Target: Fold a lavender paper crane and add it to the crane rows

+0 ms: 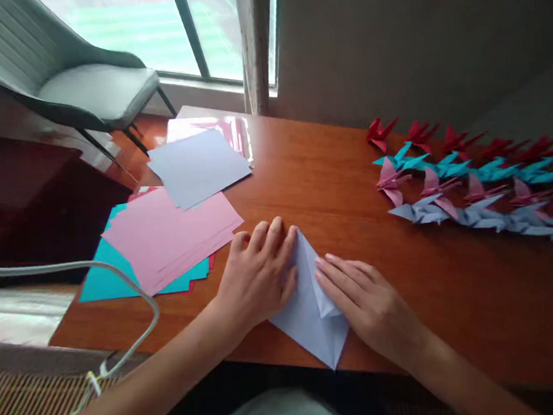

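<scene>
A pale blue-grey sheet of paper point(302, 322), partly folded, lies on the table near its front edge, one corner pointing toward me. My left hand point(258, 278) rests flat on its left side, fingers stretched toward the top corner. On the right, my right hand point(366, 300) lies with its fingers extended over a folded flap, pressing it down. Neither hand is wrapped around anything. Part of the sheet is hidden beneath both palms.
Left of the sheet lie stacks of pink paper point(181, 236), turquoise paper point(104, 276) and grey-blue paper point(199, 166). Rows of folded paper cranes in red point(381, 133), turquoise point(406, 159), pink point(391, 182) and pale blue point(426, 209) stand right. A white cable point(152, 311) loops at the table's left.
</scene>
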Tool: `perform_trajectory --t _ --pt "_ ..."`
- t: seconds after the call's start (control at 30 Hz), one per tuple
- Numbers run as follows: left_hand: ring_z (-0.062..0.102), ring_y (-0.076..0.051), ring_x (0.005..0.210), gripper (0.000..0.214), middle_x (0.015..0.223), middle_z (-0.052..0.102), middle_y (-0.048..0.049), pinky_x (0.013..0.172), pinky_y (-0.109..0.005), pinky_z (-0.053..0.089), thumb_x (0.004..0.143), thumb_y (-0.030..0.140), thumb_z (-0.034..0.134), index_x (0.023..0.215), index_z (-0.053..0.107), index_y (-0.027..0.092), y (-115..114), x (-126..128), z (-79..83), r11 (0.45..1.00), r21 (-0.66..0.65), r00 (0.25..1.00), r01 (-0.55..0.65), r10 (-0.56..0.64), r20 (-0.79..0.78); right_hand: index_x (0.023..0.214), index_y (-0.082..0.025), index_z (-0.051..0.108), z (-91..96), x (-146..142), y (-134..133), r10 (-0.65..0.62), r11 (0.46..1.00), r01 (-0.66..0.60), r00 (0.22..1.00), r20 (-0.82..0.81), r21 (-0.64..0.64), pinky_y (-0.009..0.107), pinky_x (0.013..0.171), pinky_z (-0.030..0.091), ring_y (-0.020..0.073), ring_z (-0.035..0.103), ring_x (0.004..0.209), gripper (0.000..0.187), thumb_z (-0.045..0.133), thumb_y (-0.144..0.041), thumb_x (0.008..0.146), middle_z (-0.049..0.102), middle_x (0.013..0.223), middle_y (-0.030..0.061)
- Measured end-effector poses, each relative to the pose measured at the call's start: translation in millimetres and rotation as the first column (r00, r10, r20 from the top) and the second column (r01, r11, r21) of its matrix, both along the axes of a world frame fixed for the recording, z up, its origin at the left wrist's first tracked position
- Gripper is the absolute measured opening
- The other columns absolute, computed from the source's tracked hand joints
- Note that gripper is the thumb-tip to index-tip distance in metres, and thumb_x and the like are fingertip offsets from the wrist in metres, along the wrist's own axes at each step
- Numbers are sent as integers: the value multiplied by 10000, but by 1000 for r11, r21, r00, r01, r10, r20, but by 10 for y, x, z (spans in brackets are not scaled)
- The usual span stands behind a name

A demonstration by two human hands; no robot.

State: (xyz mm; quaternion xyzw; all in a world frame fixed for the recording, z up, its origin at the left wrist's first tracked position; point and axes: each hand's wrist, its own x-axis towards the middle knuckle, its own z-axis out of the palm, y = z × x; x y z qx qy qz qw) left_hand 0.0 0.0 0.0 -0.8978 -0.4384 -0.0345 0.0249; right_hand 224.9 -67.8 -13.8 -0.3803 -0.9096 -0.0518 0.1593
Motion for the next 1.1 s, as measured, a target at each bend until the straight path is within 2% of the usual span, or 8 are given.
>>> perform_trajectory --t 0.27,0.47,0.77,1.1 --pt "443 -371 1311 578 1523 444 -194 961 -523 374 965 398 431 1484 446 143 -3 -6 1 1000 -18 1000 4 -4 16 1330 -128 614 10 26 -28 -16 998 18 999 34 -57 483 1054 434 328 512 1346 367 452 -123 1001 550 1460 129" --pt "436 -374 1317 579 1531 434 -194 964 -533 370 979 406 397 1494 432 143 -4 -13 3 1000 -25 1000 9 -9 8 1327 -120 617 6 79 -31 20 998 -18 999 28 -67 474 1074 421 327 473 1374 371 413 -133 1017 547 1468 89" --pt "436 -374 1318 571 1535 430 -191 963 -539 371 985 394 381 1496 427 142 -4 -11 6 1000 -30 1000 6 -6 14 1318 -104 618 -22 -21 -42 21 995 -21 1000 -2 -98 473 1077 413 324 474 1373 362 419 -135 1018 552 1463 97" --pt "432 -371 1330 573 1542 426 -180 973 -539 361 982 403 381 1501 422 165 -6 -12 12 999 -40 1000 -1 1 5 1305 -110 630 -42 35 -9 34 993 -40 998 -58 -112 484 1056 437 327 498 1346 371 426 -113 994 576 1441 87"
